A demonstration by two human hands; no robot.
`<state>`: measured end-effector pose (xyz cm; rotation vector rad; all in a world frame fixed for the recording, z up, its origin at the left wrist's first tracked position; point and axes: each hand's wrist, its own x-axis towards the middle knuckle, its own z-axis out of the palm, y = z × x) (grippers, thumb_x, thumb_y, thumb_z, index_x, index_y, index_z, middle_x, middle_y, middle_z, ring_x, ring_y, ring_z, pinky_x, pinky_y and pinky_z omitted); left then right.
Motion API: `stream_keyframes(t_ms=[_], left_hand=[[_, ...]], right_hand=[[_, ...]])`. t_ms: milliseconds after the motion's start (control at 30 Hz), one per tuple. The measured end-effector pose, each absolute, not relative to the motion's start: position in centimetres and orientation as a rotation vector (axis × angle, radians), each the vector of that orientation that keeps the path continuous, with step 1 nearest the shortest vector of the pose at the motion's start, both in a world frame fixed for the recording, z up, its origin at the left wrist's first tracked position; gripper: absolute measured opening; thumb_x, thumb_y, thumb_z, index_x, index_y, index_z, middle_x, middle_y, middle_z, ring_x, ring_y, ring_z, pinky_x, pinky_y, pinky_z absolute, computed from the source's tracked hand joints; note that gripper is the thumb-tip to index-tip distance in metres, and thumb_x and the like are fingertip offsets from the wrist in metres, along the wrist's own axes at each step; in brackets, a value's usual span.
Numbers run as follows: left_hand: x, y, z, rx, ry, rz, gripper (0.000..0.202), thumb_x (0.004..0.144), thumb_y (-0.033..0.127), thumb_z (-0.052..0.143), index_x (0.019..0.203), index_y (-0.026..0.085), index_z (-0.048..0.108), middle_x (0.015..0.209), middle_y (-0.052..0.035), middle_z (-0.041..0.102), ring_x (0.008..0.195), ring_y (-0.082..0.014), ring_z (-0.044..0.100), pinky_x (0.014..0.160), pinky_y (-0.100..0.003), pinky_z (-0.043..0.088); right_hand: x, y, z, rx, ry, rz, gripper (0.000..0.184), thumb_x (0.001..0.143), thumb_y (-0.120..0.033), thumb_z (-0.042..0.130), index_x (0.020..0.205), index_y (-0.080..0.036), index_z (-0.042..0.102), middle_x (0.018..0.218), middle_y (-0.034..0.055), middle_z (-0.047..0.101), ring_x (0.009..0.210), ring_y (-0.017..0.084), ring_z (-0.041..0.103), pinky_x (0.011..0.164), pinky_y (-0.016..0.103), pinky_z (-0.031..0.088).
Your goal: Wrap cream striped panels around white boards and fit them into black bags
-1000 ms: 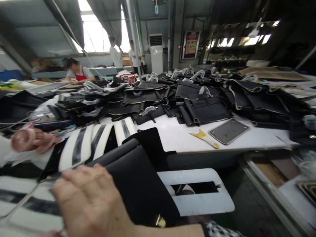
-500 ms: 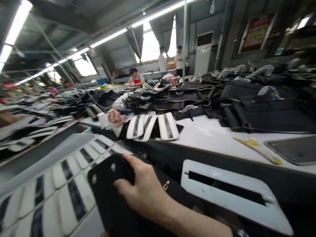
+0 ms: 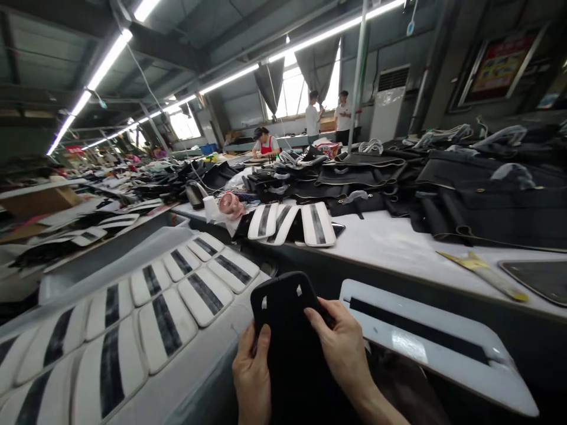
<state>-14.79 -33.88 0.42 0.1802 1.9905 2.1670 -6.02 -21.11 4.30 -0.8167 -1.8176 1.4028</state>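
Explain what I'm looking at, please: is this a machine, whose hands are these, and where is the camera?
There is no machine here: these are a person's bare hands. Every picture comes from one camera worn on that person's head, looking forward and down. The left hand and right hand grip opposite edges of a black piece with two small pale spots near its top. To the left, white pads with dark stripes lie in rows. Ahead, a white table bears more such pads, a pink fan, dark heaped goods and a yellow tool. A white frame with a long slot is beside the right hand. Other people are in the background.
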Motion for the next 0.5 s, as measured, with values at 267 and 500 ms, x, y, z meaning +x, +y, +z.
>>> stream_keyframes(t_ms=[267, 500], left_hand=[[-15.9, -32.4, 1.8, 0.230, 1.965, 2.073, 0.048, 0.078, 0.052, 0.071, 0.111, 0.018, 0.067, 0.102, -0.0074, 0.073, 0.095, -0.0254, 0.069, 0.086, -0.035, 0.053], [-16.0, -30.7, 2.5, 0.339, 1.948, 2.091, 0.039, 0.078, 0.051, 0.070, 0.092, 0.014, 0.069, 0.084, -0.0063, 0.071, 0.081, -0.0224, 0.067, 0.075, -0.030, 0.052]], right_hand=[[-5.2, -20.7, 5.5, -0.917, -1.802, 1.380, 0.035, 0.087, -0.052, 0.057, 0.095, -0.020, 0.069, 0.084, 0.0038, 0.069, 0.073, 0.020, 0.061, 0.066, 0.028, 0.045], [-4.8, -19.1, 4.0, -0.997, -1.716, 1.507, 0.046, 0.080, -0.062, 0.060, 0.090, -0.018, 0.068, 0.069, 0.0004, 0.064, 0.062, 0.017, 0.055, 0.057, 0.026, 0.043]])
